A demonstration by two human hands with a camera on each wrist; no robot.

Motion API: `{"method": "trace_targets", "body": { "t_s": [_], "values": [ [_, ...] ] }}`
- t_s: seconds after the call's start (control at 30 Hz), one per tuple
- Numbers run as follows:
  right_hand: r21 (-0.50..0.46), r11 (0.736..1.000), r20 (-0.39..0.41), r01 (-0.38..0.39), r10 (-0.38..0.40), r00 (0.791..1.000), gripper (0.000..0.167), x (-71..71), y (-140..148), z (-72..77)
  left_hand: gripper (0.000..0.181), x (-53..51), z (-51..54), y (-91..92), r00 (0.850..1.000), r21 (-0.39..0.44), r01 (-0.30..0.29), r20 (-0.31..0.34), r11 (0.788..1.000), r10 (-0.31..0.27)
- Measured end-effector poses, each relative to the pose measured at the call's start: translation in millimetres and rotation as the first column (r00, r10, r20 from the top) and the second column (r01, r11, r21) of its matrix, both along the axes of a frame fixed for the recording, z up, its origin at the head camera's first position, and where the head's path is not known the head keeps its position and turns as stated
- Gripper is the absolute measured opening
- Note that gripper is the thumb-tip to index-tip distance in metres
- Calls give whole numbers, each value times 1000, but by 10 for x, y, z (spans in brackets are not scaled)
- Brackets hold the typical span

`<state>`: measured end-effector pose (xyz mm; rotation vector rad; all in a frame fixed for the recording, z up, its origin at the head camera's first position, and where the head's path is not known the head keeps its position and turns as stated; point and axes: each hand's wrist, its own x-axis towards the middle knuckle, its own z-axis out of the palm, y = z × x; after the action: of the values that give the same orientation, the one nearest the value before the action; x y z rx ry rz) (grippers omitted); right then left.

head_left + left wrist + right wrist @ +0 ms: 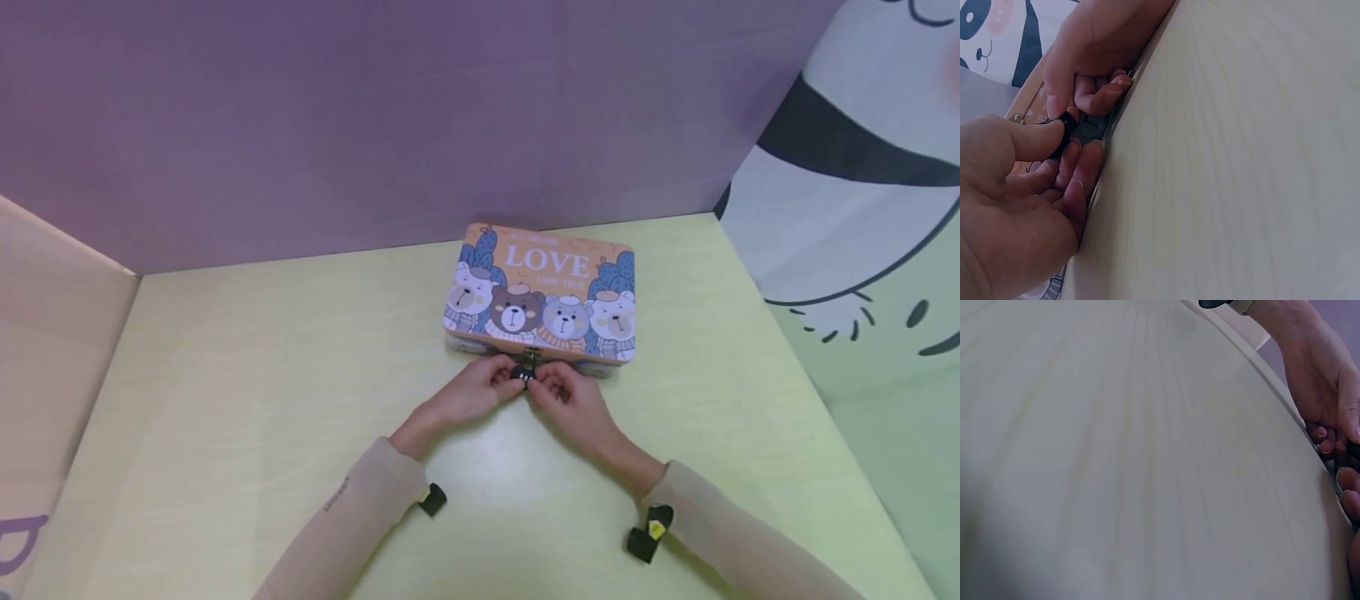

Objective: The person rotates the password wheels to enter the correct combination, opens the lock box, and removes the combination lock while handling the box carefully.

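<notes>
A tin box [540, 287] with bears and the word LOVE on its lid lies closed on the table. At its front a metal clasp [531, 356] carries a small black padlock [524, 376] with white marks, probably number dials. My left hand [474, 388] pinches the padlock from the left, thumb on its near side. From the right, my right hand [579, 410] pinches it too, thumb and fingertips against it. In the left wrist view, fingers of both hands partly cover the padlock [1090, 130]. The right wrist view shows mostly table, with the left hand [1319, 378] at its edge.
The pale wooden table [247, 375] spreads around the box. Behind it stands a purple wall panel [337, 125], close to the box's back edge. A panel with a cartoon panda [847, 225] borders the right side. Black straps [649, 533] hang at the sleeves.
</notes>
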<state>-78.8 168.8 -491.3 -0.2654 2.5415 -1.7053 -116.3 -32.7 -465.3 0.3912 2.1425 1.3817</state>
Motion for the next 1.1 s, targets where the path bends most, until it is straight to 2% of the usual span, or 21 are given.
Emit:
{"method": "trace_targets", "body": {
  "t_s": [0.37, 0.67, 0.97, 1.1],
  "values": [
    [48, 999, -48, -10, 12, 999, 12, -12, -1, -27, 15, -2, 16, 8, 1000, -11, -2, -10, 1000, 2],
    [25, 1000, -43, 13, -12, 999, 12, -7, 25, -23, 14, -7, -5, 8, 1000, 6, -5, -7, 1000, 5],
    [-1, 1000, -29, -8, 8, 1000, 13, 0, -3, -14, 15, -5, 0, 7, 1000, 9, -3, 1, 1000, 3],
    [18, 1000, -22, -16, 17, 1000, 12, -3, -7, -12, 15, -2, -5, 7, 1000, 11, 0, -1, 1000, 0]
  ]
}}
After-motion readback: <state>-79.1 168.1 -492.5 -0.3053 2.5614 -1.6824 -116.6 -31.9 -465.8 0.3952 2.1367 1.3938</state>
